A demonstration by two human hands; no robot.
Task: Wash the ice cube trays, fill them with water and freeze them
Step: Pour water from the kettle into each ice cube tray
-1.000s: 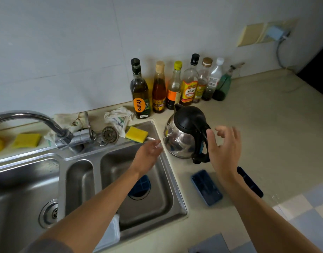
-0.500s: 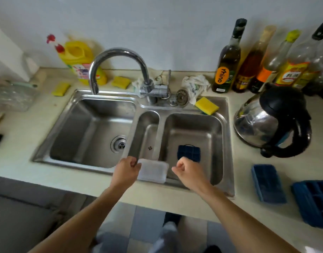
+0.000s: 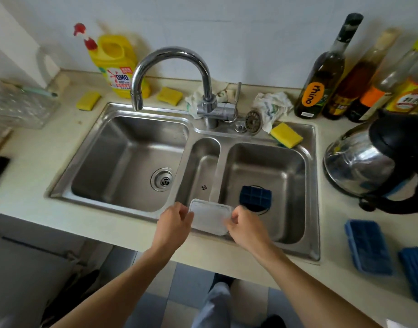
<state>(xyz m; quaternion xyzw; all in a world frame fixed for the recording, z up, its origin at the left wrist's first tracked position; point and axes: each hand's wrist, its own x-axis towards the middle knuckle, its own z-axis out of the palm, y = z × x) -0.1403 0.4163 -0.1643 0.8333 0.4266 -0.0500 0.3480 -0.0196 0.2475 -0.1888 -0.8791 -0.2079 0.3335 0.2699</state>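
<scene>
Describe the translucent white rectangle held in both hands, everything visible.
The translucent white piece is a shallow rectangle with rounded corners and a raised rim, plastic by its look. Whether it is a tray or a lid cannot be told. It lies roughly flat at the front rim of the sink, in front of the divider between the middle and right basins. The left hand grips its left short edge, the right hand its right one.

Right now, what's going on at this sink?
A person stands at the sink, left hand and right hand each gripping an end of a clear plastic tray or lid above the front rim. One blue ice cube tray lies in the right basin; two more blue trays sit on the counter near the kettle.
</scene>
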